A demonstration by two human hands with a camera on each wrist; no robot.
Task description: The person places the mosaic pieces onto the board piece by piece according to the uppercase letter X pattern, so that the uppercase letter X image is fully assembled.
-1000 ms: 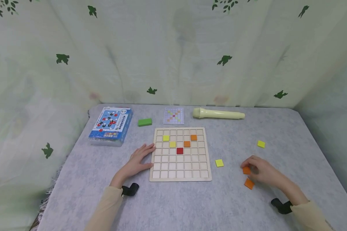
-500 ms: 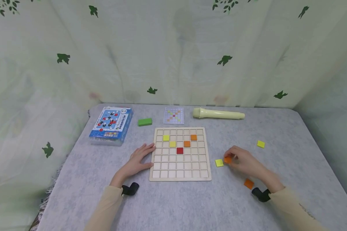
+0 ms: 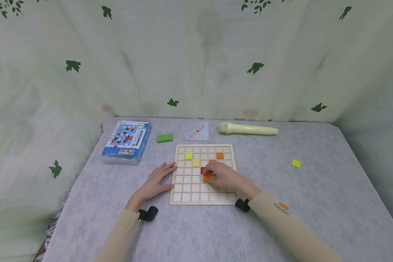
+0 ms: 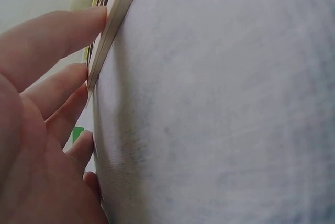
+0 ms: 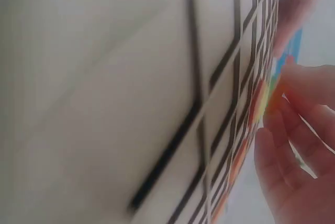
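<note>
My right hand [image 3: 227,177] pinches an orange square tile [image 3: 206,178] over the middle of the wooden grid board [image 3: 183,201], just below a red tile [image 3: 202,170] partly covered by the fingers. In the right wrist view, the orange tile [image 5: 276,96] sits between thumb and fingers. My left hand [image 3: 155,182], fingers spread and fairly straight, touches the board's left edge; the left wrist view has its fingertips against the board's side [image 4: 112,33]. On the grid lie yellow tiles [image 3: 188,156] and orange tiles [image 3: 219,155], one of the orange ones half hidden.
A pattern card [image 3: 197,131], a green block [image 3: 165,138] and a pale tube [image 3: 248,128] lie behind the board. A blue box [image 3: 126,142] is at back left. On the right lie a yellow tile [image 3: 296,163] and an orange tile [image 3: 283,206], partly hidden by the sleeve.
My right hand has picked up an orange tile on the right and carried it left over the board. Its wrist now hides the nearer loose yellow tile. The left hand stays put.
</note>
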